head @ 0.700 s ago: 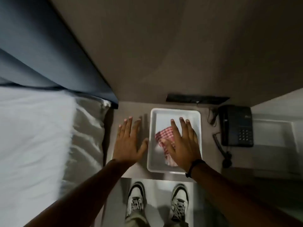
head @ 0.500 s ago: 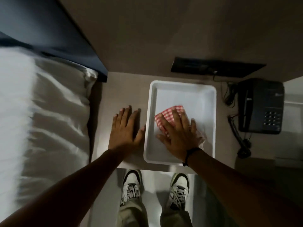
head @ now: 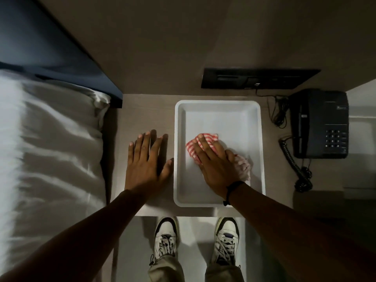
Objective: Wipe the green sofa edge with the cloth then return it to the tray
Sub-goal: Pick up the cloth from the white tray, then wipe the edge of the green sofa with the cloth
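The cloth [head: 205, 144], red-and-white checked, is seen lying inside the white tray [head: 218, 107], toward its middle and right side, bunched up with a paler crumpled end trailing to the right. It is pressed down under the right hand [head: 215, 166], whose fingers [head: 200, 142] are laid flat and slightly curled over the fabric; a dark band [head: 231, 190] is worn at that wrist. Whether the cloth is actually gripped or only covered cannot be told from this angle.

The left hand [head: 145, 162] is placed palm-down on the tabletop [head: 142, 110], just beside the tray's left wall, fingers spread wide and holding nothing, the thumb nearly touching the tray rim.

The tray is set squarely on the tabletop, its near edge close to the front edge. To the right, well apart from the tray, a dark telephone [head: 319, 123] is seen with its coiled cord [head: 295, 165] hanging down toward the front. A dark panel [head: 258, 78] is mounted on the wall behind the tray. On the left, a bed with a white pillow [head: 57, 127] is pushed against the tabletop. Below, two white sneakers [head: 164, 237] are planted on the pale floor.
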